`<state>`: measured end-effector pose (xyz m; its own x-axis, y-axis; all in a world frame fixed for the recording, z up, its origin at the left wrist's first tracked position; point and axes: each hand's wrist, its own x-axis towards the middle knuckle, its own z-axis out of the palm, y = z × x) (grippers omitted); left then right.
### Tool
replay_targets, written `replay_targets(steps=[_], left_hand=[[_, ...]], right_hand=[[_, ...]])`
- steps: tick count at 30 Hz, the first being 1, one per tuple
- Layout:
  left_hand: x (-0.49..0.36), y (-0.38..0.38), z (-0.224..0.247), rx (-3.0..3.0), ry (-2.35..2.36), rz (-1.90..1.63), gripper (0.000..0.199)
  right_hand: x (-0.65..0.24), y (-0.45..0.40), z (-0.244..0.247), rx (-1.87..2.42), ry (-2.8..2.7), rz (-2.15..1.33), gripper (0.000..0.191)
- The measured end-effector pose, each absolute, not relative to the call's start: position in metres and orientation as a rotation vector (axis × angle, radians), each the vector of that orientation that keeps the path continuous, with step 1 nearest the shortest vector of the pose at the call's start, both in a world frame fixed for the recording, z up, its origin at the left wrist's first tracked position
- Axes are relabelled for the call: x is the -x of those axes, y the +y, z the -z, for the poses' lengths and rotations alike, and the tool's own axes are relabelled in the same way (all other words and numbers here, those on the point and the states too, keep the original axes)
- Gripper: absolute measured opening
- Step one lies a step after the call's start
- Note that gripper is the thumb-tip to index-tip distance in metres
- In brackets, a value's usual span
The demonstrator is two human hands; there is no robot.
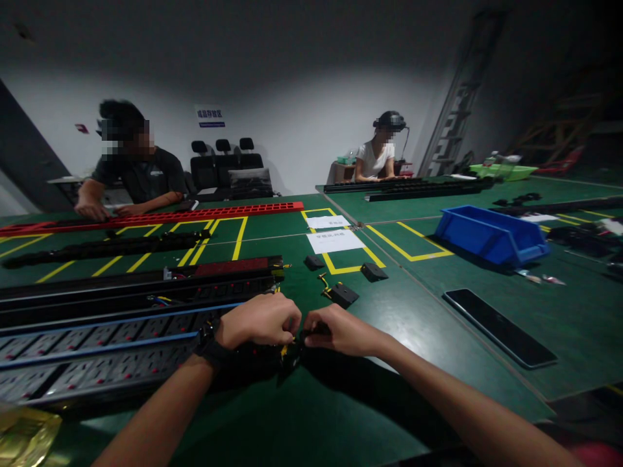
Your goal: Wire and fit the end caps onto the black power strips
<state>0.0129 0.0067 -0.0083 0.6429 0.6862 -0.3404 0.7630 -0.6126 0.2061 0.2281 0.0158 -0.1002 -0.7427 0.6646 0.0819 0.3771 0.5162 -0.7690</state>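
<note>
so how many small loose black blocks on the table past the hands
3: left block, right block by the yellow line, near block by yellow wires; others may be hidden

Toward the near edge of the worktop [403,311], the fingers of the left hand [265,318] and right hand [335,329] hide most of the small dark part [291,360] between them, so what each one grips cannot be told. The left hand also covers an end of the nearest strips [117,331], which run out of view toward the left edge, where a gold packet [24,434] is cut off too. Print on the papers [335,241] is too blurred to read, and dark clutter [588,250] by the right edge is dim and cut off.
</note>
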Motion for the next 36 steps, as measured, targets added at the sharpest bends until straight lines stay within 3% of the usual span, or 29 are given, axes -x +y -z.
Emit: replay_targets(steps=[6,36], left_hand=[[-0.014,0.006,0.008,-2.531,1.158,0.313,0.01],[-0.012,0.008,0.013,-2.572,1.131,0.295,0.009]], right_hand=[[-0.229,0.02,0.104,0.785,-2.509,-0.757,0.011],[-0.225,0.019,0.115,0.752,-2.557,-0.67,0.013]])
